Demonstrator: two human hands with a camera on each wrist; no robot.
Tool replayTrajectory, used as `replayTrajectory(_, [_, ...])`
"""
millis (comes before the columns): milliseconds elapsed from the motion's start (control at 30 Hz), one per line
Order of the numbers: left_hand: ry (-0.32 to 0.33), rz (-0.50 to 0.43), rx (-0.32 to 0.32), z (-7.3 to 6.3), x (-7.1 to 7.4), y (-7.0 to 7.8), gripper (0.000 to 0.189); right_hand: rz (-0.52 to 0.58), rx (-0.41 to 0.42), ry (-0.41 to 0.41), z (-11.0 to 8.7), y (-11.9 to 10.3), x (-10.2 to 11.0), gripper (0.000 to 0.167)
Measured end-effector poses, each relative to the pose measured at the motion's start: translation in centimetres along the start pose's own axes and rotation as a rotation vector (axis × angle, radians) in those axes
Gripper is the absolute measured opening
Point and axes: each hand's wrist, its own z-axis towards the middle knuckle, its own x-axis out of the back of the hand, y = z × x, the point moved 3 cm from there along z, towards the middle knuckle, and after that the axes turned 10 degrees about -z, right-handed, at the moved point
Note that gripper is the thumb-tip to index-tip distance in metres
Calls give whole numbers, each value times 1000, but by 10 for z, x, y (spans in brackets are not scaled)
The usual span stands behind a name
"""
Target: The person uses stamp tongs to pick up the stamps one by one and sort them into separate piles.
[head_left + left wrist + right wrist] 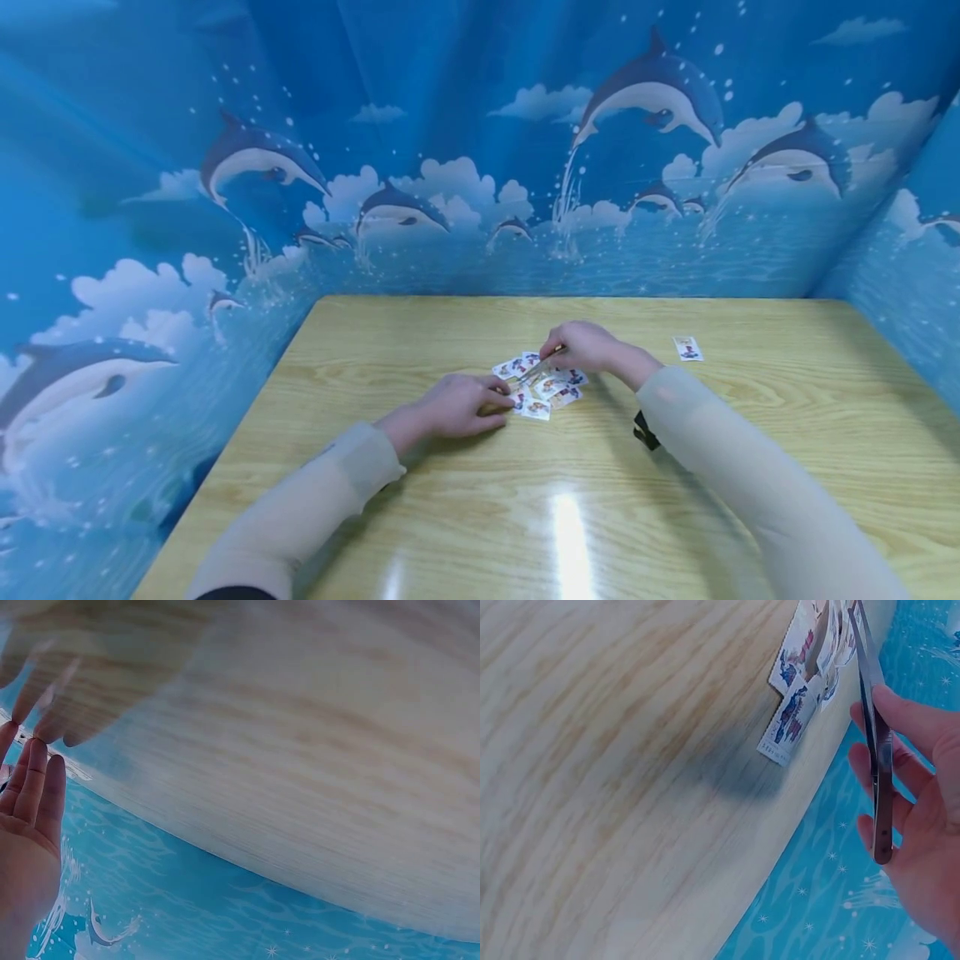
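A loose cluster of small postage stamps [537,408] with coloured figures and perforated edges lies mid-table, some overlapping. My right hand [588,346] reaches over its far right side and holds metal tweezers [880,765] between thumb and fingers. In the head view the tweezer tips point down and left into the cluster. At the near left edge of the stamps rests my left hand [461,406], its fingertips touching the outermost ones. The left wrist view shows those fingers [34,780] extended, meeting their reflection on the tabletop.
One single stamp [687,348] lies apart, to the right on the wood-grain table [450,533]. Close under the right sleeve is a small black object [645,432]. A blue curtain [465,100] printed with dolphins stands behind the table and along its sides.
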Motion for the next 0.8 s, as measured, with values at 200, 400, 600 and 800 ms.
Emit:
replayTrajectory(200, [0,-13,-1,0,1,2,35,-30,-15,3,0,0,0,20])
replayTrajectory(400, [4,-13,-12,0,1,1,34,-39,-2,-5,0,0,2,19])
replayTrajectory(600, [-2,-22,-11,-1,3,2,34,-50,-5,-24,-1,-2,4,18])
replayTrajectory(800, [-9,-9,-8,-1,3,3,34,-50,7,-37,1,-4,4,18])
